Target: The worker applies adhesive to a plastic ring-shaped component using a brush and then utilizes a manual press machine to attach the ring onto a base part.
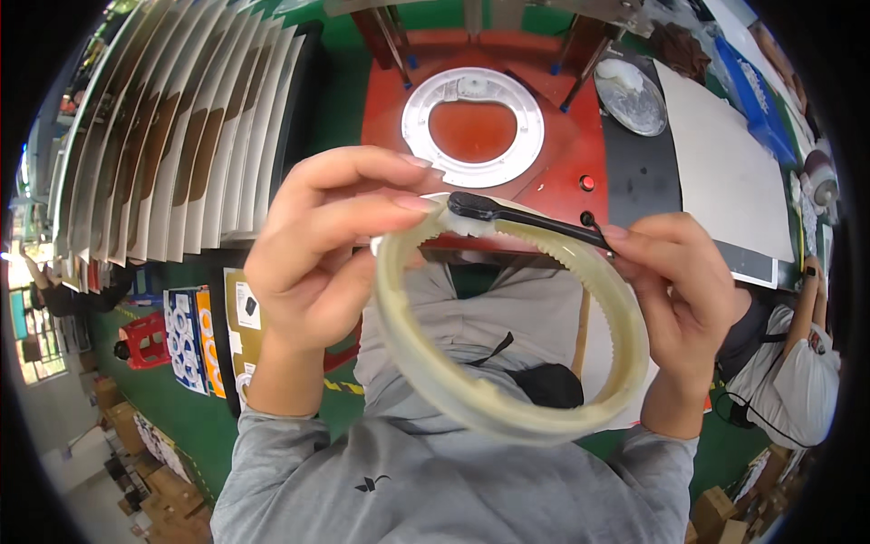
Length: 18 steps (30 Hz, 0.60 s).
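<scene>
In front of my chest is a pale yellow translucent plastic ring (pixel 507 412) with a row of teeth along its inner wall. My left hand (pixel 317 236) grips it at the upper left, thumb below and fingers over the rim. Between the fingers of my right hand (pixel 680 290) is the handle of a slim black brush (pixel 544 220). Its broad head lies over the ring's far edge, close to my left fingertips, with whitish bristles or paste beneath. The lower fingers of my right hand are close to the ring's right side; whether they touch it is hidden.
Beyond the ring, a white ring-shaped fixture (pixel 421 150) sits on a red machine base (pixel 571 127) with a red button (pixel 587 183). A metal dish (pixel 639 109) of white paste stands right of it. Upright sheets (pixel 181 136) line the left. Another person (pixel 788 372) is at far right.
</scene>
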Available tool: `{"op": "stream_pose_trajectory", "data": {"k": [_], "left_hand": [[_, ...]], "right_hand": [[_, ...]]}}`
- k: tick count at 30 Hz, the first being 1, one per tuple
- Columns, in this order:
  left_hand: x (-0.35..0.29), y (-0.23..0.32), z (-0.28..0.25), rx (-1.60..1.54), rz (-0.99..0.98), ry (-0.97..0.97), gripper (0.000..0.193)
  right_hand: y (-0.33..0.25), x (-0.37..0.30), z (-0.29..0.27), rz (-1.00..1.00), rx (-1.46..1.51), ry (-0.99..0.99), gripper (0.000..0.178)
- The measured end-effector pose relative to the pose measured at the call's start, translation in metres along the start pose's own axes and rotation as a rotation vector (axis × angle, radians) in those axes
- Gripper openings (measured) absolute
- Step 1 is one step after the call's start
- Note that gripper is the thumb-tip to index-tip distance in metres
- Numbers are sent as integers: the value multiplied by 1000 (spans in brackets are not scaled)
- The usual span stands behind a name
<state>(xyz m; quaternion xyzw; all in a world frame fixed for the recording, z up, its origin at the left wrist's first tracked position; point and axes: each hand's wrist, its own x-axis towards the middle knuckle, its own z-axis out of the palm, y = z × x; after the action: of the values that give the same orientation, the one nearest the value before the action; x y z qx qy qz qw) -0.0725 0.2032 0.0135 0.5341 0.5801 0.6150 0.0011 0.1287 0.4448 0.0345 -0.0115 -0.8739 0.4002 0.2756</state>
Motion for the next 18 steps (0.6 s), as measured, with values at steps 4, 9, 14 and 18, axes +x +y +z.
{"op": "stream_pose_trajectory", "data": {"k": [4,9,14,18], "left_hand": [[-2,1,-14,-2,19,-31,40],[14,18,-16,361,226,-361,29],[26,35,4,370,360,-550,32],[25,38,12,438,598,-620,27]], "right_hand": [[-26,6,-18,-90,-325,-94,34],[-73,14,-53,-8,-562,-447,27],[-72,27,-63,15,-445,-669,26],[-55,35,-82,53,-147,-855,22]]}}
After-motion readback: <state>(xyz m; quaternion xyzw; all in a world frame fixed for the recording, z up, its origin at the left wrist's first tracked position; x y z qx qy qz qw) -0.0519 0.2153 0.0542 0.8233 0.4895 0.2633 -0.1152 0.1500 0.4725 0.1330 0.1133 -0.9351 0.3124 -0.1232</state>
